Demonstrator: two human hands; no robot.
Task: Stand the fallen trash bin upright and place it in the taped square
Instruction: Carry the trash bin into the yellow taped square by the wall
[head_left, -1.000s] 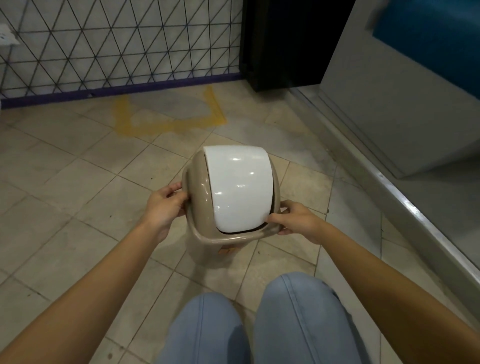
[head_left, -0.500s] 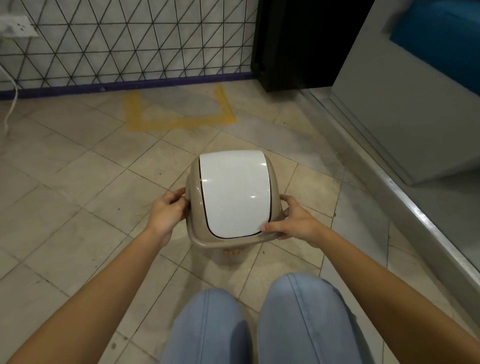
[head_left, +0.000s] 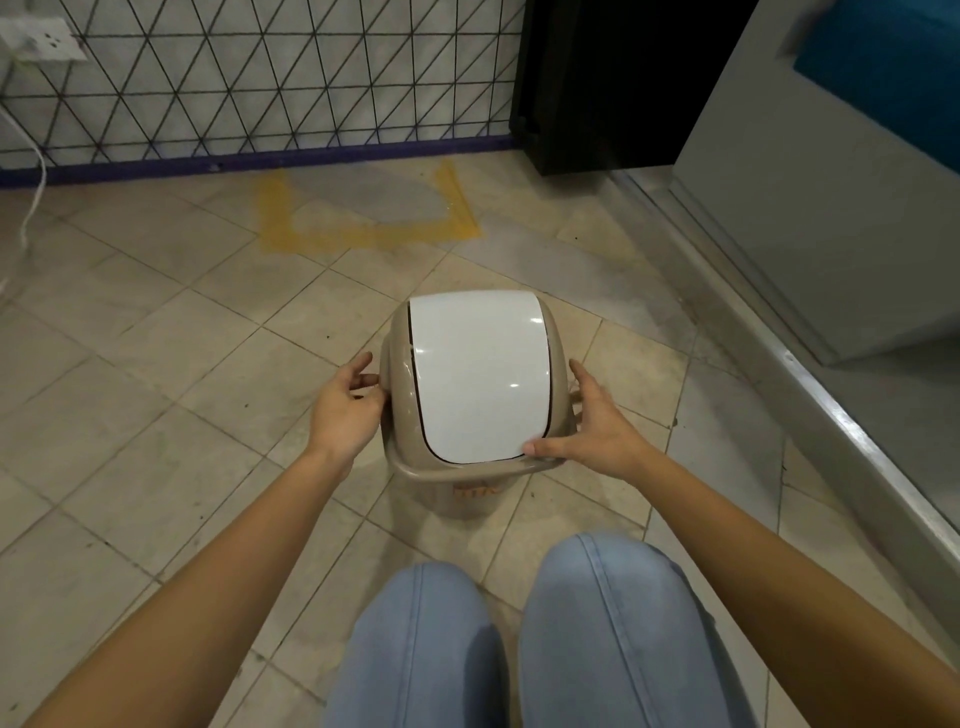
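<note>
The beige trash bin (head_left: 397, 358) with its white swing lid (head_left: 475, 379) stands upright on the tiled floor, just ahead of my knees. My left hand (head_left: 345, 410) rests against its left rim with the fingers loosely spread. My right hand (head_left: 597, 426) holds the right rim, thumb pressed on the front edge of the lid. The yellow taped square (head_left: 363, 231) lies on the floor beyond the bin, against the wall; its inside is bare and the bin is about one tile short of it.
A wall with a black triangle grid and purple skirting (head_left: 260, 163) closes the far side. A dark cabinet (head_left: 597, 88) stands at the back right, a grey raised ledge (head_left: 831, 395) runs along the right. A white cable (head_left: 31, 208) hangs at far left.
The bin has sunk lower and tipped from leaning toward me to level. My left fingers have loosened and spread on the rim. The view has lifted a little.
</note>
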